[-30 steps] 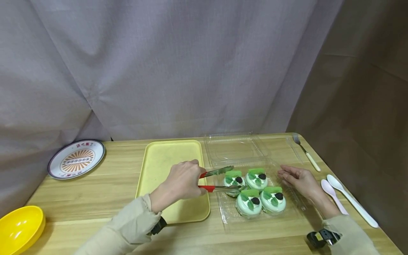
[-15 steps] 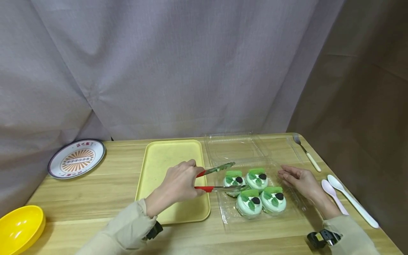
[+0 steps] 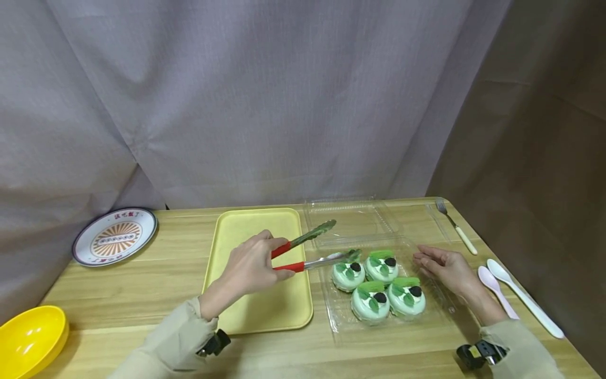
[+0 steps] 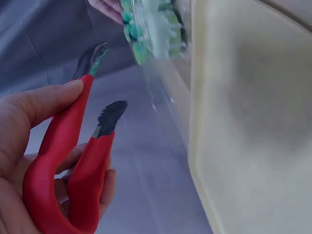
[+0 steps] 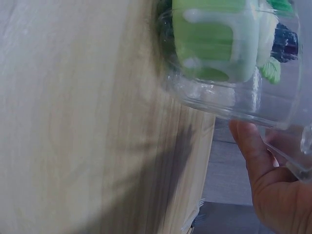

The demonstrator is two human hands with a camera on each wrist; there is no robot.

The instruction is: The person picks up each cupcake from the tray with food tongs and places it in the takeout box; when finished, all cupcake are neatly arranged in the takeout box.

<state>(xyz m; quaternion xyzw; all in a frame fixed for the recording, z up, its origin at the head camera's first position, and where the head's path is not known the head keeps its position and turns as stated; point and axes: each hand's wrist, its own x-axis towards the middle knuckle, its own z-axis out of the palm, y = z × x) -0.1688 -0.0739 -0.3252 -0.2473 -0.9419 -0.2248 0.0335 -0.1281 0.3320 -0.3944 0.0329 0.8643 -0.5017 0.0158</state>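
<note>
In the head view my left hand holds red-handled tongs above the yellow tray. The tongs' arms stand apart with nothing between them; one metal tip overlaps the back of the far-left green cake. That cake and several like it, each topped with leaves and a dark berry, sit in a clear plastic container with its lid folded back. My right hand rests at the container's right side, fingers extended. In the right wrist view its thumb lies by the clear wall; the other fingers are partly hidden.
A patterned plate lies at the back left, and a yellow bowl stands at the front left. A fork, a pink spoon and a white spoon line the table's right edge. A curtain hangs behind.
My left hand has moved left with the tongs. Their tips have shifted back and up from around the far-left cake, which stays in the container. The right hand has hardly moved.
</note>
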